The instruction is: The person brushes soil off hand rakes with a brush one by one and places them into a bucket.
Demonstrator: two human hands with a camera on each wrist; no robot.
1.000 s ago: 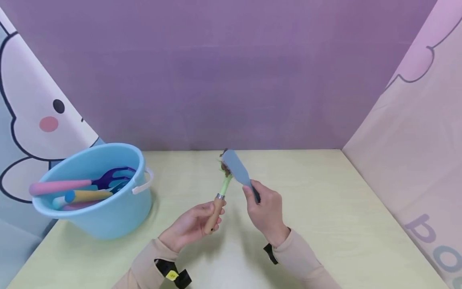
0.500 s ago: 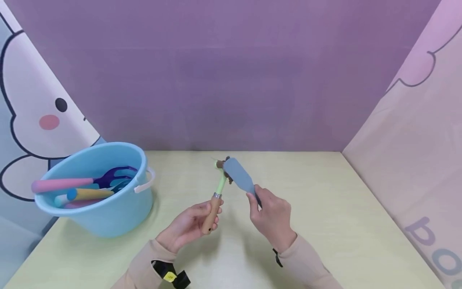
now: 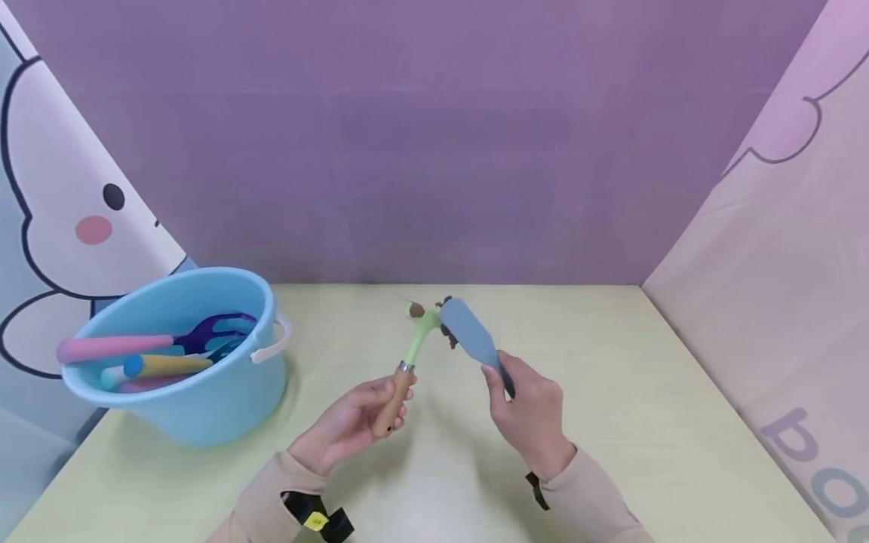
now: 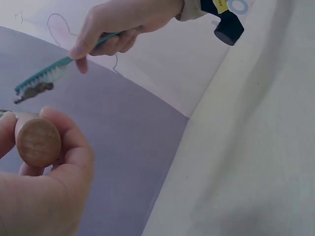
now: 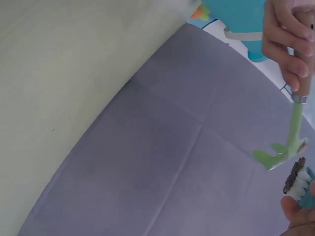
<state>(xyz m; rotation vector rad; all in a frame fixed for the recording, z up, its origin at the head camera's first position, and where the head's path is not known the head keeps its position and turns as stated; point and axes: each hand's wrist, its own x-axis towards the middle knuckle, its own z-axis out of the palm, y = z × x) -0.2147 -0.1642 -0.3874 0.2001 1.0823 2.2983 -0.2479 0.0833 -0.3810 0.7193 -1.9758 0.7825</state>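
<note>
My left hand [image 3: 349, 422] grips the wooden handle of a small hand rake with a light green pronged head [image 3: 424, 326], held up over the table. A brown, soil-like lump [image 3: 416, 310] sits at the rake's far prong. In my right hand [image 3: 526, 411] is a blue scrubbing brush [image 3: 468, 332], pinched between thumb and fingers by its handle. White bristles [image 5: 297, 188] show in both wrist views, with a dark brown clump [image 4: 37, 91] stuck to their tips. The brush's head is right beside the rake's head, its bristles turned toward it and hidden in the head view.
A light blue bucket [image 3: 210, 422] with a white handle stands at the left of the pale table [image 3: 611, 392]. Inside lie a purple fork with a pink handle [image 3: 118, 347] and a yellow-handled tool [image 3: 173, 366]. A purple panel [image 3: 448, 151] rises behind.
My right hand has moved right and slightly down, drawing the brush and its brown clump off the rake's head. The rake has turned to show its prongs, and my left hand has shifted slightly left.
</note>
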